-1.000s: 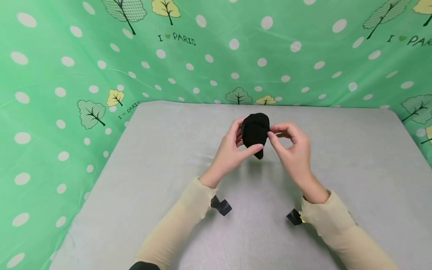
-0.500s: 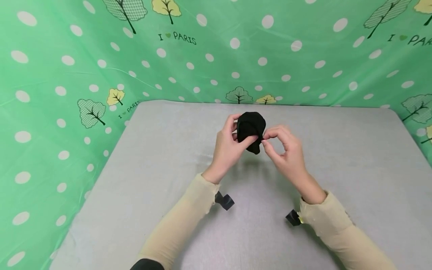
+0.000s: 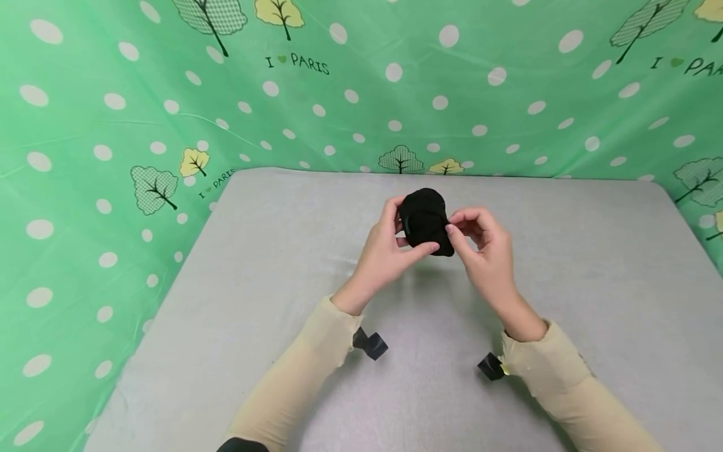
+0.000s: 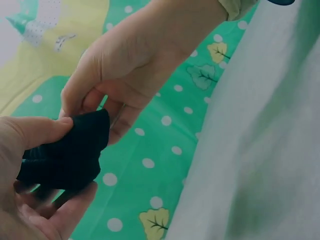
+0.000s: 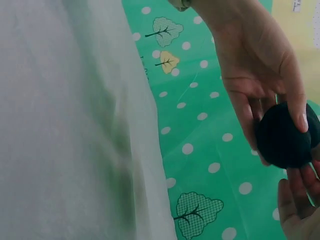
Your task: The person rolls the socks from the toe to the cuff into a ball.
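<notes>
A small rounded bundle of black cloth [image 3: 423,216] is held up over the far middle of the table in the head view. My left hand [image 3: 381,257] grips it from the left, thumb across its near face and fingers behind. At its right edge, the thumb and fingertips of my right hand [image 3: 488,257] pinch the fabric. The left wrist view shows the black cloth [image 4: 75,155] with a fold sticking up between both hands. In the right wrist view the cloth [image 5: 282,137] looks round and smooth, with the left thumb on top.
A grey-covered table [image 3: 576,276] spreads under both arms. Behind and to the left hangs a green dotted sheet [image 3: 316,125] with printed trees, meeting the table's far edge. Small black mounts [image 3: 373,345] stick out from the sleeve cuffs.
The cloth shifted slightly left, then back right, turning in my left hand; its lower tip now points to the right. My right fingers moved down its edge and then up again.
</notes>
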The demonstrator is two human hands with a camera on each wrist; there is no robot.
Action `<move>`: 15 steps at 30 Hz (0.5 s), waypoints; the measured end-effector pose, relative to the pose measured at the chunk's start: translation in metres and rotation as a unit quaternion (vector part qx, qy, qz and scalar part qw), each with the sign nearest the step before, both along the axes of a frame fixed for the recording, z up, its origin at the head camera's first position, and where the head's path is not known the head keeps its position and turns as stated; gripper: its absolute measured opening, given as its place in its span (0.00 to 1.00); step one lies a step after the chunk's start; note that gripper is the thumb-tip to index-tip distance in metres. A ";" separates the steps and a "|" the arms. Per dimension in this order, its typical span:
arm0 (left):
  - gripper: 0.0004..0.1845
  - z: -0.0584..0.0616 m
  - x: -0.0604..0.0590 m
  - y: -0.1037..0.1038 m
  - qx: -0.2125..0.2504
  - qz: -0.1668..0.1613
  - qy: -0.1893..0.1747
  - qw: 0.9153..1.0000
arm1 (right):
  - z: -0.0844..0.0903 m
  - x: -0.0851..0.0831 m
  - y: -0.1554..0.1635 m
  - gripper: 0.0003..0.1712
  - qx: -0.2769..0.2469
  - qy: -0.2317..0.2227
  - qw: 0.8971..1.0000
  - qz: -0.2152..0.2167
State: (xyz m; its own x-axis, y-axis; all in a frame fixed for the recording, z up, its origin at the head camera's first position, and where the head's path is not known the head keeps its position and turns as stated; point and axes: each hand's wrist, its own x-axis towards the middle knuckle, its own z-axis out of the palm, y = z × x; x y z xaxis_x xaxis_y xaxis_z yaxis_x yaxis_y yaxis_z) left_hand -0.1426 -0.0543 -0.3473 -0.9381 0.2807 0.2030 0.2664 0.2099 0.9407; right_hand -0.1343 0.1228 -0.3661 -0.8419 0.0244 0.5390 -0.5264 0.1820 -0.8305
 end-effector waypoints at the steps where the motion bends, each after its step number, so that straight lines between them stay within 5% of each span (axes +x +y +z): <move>1: 0.41 0.001 0.000 0.000 -0.005 0.004 0.002 1.000 | 0.000 0.000 0.000 0.06 0.004 -0.006 1.000 0.002; 9: 0.40 0.001 0.000 -0.002 -0.009 0.016 0.010 1.000 | -0.001 0.001 0.000 0.04 0.061 -0.024 0.997 -0.037; 15: 0.41 -0.002 0.002 0.001 0.006 0.049 0.050 0.998 | -0.002 0.001 -0.003 0.05 0.037 -0.034 0.997 -0.056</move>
State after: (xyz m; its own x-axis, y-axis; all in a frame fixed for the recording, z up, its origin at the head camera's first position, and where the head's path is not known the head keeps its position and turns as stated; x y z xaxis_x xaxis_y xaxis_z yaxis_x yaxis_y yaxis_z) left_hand -0.1404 -0.0537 -0.3489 -0.9355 0.1861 0.3004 0.3385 0.2280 0.9129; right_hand -0.1330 0.1199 -0.3676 -0.8708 0.0814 0.4849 -0.4428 0.2988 -0.8454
